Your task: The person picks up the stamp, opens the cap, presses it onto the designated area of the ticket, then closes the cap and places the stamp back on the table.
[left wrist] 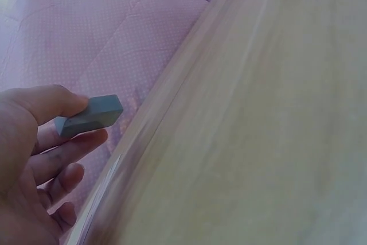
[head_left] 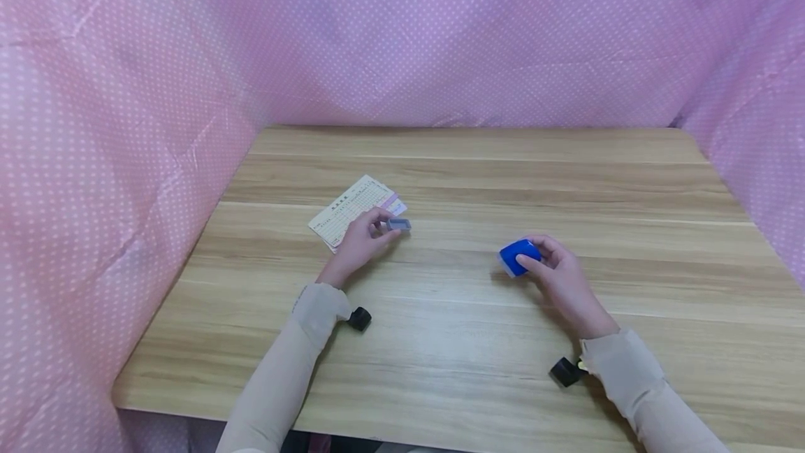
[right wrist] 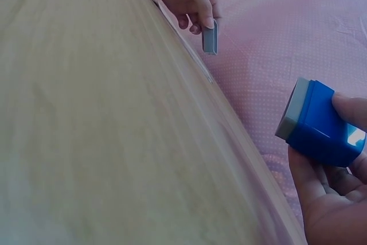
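- Here the right hand (head_left: 562, 278) grips a blue stamp (head_left: 519, 256) with a grey base, above the wooden table (head_left: 503, 341).
- The left hand (head_left: 361, 240) pinches a small grey cap (head_left: 398, 225) over a printed card (head_left: 352, 210).

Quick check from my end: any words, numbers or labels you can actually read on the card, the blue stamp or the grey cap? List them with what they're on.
Card: rows of small print and a header line, all too small and blurred to read.
Blue stamp in the right hand: no text visible.
Grey cap in the left hand: no text visible.
Nothing legible anywhere.
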Tool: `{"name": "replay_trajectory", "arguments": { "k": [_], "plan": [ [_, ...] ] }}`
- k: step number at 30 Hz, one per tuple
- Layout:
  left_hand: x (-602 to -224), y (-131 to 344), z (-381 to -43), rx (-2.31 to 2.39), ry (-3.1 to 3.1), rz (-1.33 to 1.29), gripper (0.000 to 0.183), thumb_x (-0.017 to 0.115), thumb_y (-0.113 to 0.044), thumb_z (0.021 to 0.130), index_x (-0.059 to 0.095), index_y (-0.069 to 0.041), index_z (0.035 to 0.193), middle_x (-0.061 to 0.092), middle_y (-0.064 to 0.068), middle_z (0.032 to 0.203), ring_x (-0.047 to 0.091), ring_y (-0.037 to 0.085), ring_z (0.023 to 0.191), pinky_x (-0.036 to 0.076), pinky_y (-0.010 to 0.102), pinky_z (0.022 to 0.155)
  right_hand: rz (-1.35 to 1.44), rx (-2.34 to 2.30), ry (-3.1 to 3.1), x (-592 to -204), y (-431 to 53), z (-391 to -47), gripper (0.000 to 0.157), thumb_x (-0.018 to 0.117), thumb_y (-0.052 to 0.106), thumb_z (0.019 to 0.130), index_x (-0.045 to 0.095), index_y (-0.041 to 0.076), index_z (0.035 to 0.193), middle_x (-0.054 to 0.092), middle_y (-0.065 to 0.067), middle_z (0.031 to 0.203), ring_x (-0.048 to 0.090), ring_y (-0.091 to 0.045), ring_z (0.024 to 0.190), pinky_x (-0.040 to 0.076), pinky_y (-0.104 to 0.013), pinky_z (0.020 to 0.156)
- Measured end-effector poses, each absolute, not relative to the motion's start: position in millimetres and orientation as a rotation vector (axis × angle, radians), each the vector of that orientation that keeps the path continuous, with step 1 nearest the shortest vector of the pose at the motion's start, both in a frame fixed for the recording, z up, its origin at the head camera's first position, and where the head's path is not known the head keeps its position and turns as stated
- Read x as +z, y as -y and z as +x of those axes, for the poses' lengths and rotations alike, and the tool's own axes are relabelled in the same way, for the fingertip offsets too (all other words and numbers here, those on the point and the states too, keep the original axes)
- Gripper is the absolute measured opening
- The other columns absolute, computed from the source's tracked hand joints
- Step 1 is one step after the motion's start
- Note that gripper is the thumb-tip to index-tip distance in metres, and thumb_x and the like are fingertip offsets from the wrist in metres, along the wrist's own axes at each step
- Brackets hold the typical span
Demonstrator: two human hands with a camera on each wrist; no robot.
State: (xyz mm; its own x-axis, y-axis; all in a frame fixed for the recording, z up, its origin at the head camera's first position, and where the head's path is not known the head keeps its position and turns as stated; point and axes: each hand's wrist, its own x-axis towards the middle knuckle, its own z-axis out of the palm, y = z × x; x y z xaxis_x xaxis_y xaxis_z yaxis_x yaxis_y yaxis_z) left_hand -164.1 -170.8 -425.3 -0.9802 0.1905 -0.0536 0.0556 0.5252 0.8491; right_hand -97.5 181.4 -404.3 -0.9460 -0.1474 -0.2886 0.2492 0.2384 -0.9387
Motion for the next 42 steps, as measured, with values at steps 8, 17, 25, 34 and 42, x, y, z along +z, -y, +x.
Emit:
{"name": "replay_trajectory", "arguments": {
  "k": [8,17,25,34,42],
  "plan": [
    [-424,164,-160,1.470,-2.581,0.214,0.032,0.071,-0.024,0.088,0.061,-0.011,0.116,0.062,0.007,0.107,0.053,0.022,0.099,0.043,0.030,0.085,0.076,-1.790,-2.233,-408,-178,-97,0.049,0.059,0.033,0.097,0.044,0.006,0.134,0.044,-0.020,0.143,0.052,0.008,0.106,0.047,-0.007,0.087],
    [-423,152,-152,1.507,-2.482,0.310,0.027,0.070,-0.023,0.089,0.062,-0.013,0.112,0.064,0.005,0.107,0.054,0.019,0.094,0.043,0.029,0.081,0.076,-1.784,-2.279,-414,-175,-98,0.051,0.060,0.031,0.096,0.044,0.002,0.135,0.049,-0.018,0.139,0.053,0.009,0.105,0.046,-0.006,0.086],
    [-426,140,-147,1.525,-2.419,0.375,0.025,0.072,-0.022,0.087,0.063,-0.014,0.110,0.062,0.003,0.101,0.054,0.016,0.087,0.046,0.027,0.076,0.039,-1.791,-2.314,-420,-175,-98,0.051,0.059,0.030,0.097,0.044,0.000,0.135,0.054,-0.012,0.132,0.054,0.012,0.104,0.046,-0.006,0.087],
    [-425,128,-141,1.471,-2.396,0.410,0.027,0.072,-0.023,0.087,0.064,-0.013,0.111,0.065,0.003,0.102,0.056,0.015,0.087,0.046,0.026,0.077,0.042,-1.800,-2.324,-422,-176,-99,0.049,0.061,0.031,0.096,0.046,0.001,0.132,0.057,-0.005,0.125,0.055,0.010,0.103,0.047,-0.007,0.086],
    [-425,119,-137,1.457,-2.377,0.417,0.028,0.073,-0.023,0.086,0.064,-0.014,0.111,0.065,0.002,0.099,0.056,0.014,0.084,0.047,0.025,0.074,0.028,-1.794,-2.333,-423,-175,-101,0.052,0.059,0.031,0.097,0.044,0.000,0.136,0.051,-0.018,0.136,0.053,0.012,0.104,0.046,-0.005,0.087]
  ]
}}
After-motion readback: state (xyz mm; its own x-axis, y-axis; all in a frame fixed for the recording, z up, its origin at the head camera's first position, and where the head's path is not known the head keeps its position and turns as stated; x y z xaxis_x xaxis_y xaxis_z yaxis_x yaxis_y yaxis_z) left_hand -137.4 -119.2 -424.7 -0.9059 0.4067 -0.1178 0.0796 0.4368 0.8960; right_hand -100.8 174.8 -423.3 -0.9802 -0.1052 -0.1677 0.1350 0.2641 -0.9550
